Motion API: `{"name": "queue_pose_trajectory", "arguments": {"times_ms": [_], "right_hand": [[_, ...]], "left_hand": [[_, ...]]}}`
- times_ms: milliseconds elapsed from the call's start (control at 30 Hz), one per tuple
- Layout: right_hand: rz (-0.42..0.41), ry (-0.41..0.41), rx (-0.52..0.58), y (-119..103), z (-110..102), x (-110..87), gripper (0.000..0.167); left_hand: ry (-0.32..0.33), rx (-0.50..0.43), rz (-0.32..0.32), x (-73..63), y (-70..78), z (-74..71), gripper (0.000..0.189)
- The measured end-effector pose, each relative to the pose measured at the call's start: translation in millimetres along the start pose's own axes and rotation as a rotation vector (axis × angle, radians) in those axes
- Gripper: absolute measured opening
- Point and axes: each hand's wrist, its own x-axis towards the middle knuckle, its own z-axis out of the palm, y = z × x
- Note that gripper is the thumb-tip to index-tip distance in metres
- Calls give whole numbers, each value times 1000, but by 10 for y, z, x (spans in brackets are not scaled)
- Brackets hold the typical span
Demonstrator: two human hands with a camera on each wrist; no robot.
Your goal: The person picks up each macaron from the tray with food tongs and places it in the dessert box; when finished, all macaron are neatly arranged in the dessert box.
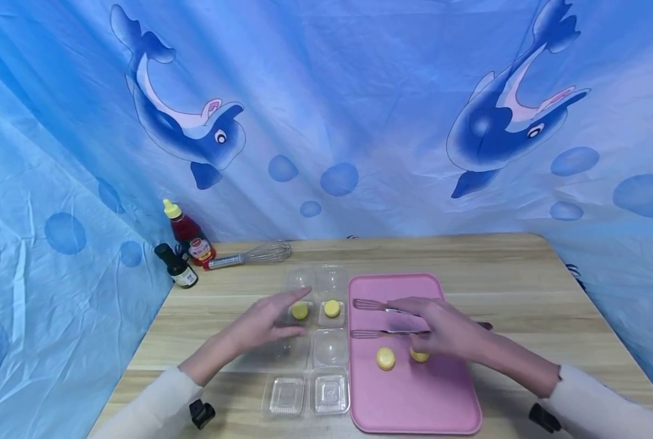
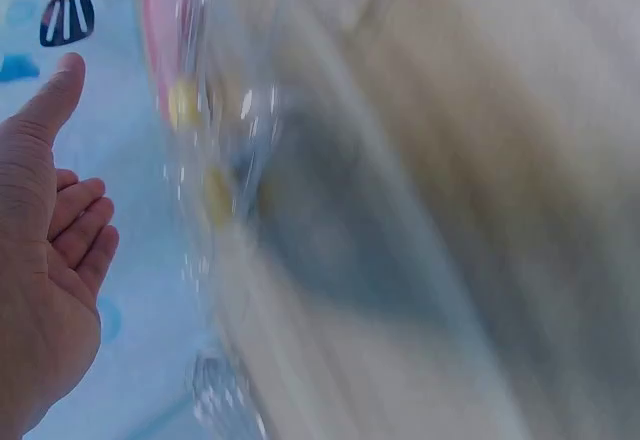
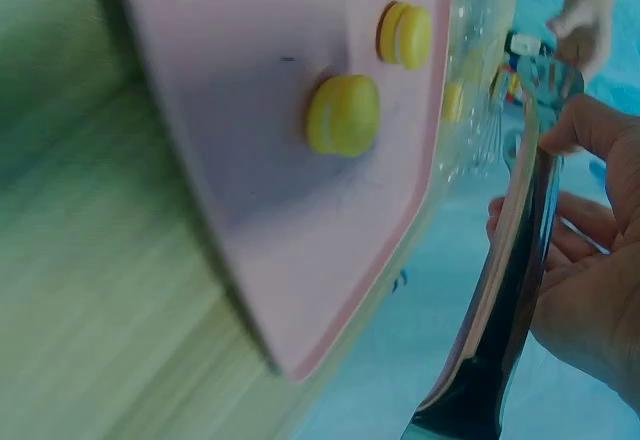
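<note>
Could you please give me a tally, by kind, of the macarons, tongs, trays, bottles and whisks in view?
Yellow macarons: 4
Tongs: 1 pair
Pink tray: 1
Bottles: 2
Whisk: 1
Total: 9, counting the tongs as one

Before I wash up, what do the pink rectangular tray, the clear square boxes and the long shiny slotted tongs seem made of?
Tray: probably plastic, low sheen, from its even, smooth pink surface. Boxes: likely thin plastic, glossy, see-through with glints. Tongs: apparently polished metal, given their mirror-like reflections.
</note>
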Motion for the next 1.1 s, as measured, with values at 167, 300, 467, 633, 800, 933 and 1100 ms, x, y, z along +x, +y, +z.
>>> {"name": "queue_pose_trajectory", "arguments": {"times_ms": [167,300,467,633,800,933,1100], "right_hand": [[12,-24,24,86,-85,-254,67],[26,-33,21,175,-129,-429,67],[67,-19,-81,285,-132,-612,65],[82,10,-142,364,-128,-754,64],[69,16,-87,434,-143,-874,66],[85,-11,-1,479,-142,-955,69],[55,5,-21,522,-111,-1031,70]], "left_hand": [[11,-4,121,-74,193,200,92],[-4,-3,212,-170,309,348,95],[-38,24,271,-284,399,460,101],[-29,27,333,-360,436,531,108],[-48,28,303,-421,463,557,107],[-65,42,276,-446,482,553,104],[-74,49,287,-456,495,552,97]]}}
